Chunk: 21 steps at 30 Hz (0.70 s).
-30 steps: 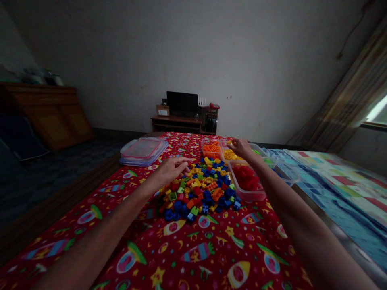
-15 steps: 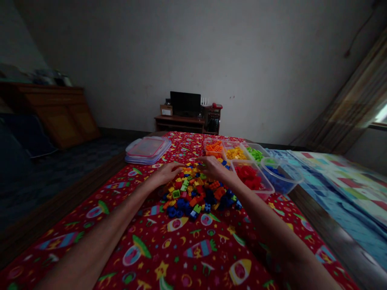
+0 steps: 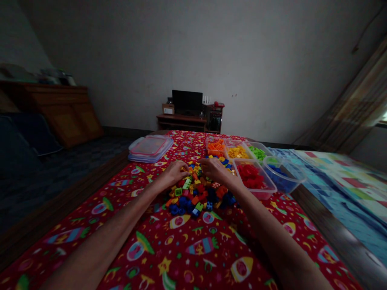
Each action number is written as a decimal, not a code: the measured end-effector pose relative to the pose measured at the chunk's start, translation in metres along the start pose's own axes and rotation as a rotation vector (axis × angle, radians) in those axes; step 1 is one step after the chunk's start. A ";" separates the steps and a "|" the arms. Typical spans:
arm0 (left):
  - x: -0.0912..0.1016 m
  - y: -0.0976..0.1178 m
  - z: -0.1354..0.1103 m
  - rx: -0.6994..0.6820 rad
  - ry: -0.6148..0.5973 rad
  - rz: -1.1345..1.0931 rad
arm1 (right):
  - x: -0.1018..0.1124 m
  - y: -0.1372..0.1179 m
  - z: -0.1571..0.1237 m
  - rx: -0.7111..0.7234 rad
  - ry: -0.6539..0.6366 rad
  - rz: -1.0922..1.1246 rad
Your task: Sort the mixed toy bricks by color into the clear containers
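Observation:
A mixed pile of toy building bricks (image 3: 196, 189) in red, yellow, orange, green and blue lies on the red patterned tablecloth (image 3: 181, 257). My left hand (image 3: 174, 173) is at the pile's far left side, fingers curled in against the thumb; anything in them is too small to make out. Across from it, my right hand (image 3: 214, 169) bends over the far part of the pile with its fingertips drawn together. What it pinches, if anything, is hidden. A short gap separates the two hands.
Right of the pile stand clear containers of sorted bricks: an orange box (image 3: 216, 148), a yellow box (image 3: 238, 152), a green box (image 3: 257, 153), a red box (image 3: 252, 177) and a round blue tub (image 3: 284, 177). Stacked lids (image 3: 150, 148) lie at the back left.
My left hand's fingers have closed inward from a more spread pose. My right hand stays over the far part of the pile, its fingers more bent. The view has shifted slightly.

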<state>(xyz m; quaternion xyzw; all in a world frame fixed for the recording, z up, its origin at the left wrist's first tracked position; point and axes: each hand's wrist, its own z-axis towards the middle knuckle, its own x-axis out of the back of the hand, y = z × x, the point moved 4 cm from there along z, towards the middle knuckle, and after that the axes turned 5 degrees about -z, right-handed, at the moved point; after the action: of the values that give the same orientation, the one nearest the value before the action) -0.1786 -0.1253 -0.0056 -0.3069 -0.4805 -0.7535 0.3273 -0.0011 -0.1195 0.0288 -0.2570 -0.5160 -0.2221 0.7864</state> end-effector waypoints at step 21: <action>0.008 0.045 -0.010 0.041 -0.169 -0.209 | 0.033 0.002 -0.013 -0.002 -0.045 0.022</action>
<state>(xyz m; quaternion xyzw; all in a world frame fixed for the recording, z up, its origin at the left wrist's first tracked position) -0.1498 -0.1507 0.0208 -0.3109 -0.5511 -0.7449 0.2117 0.0211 -0.1291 0.0543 -0.2682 -0.5304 -0.2083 0.7768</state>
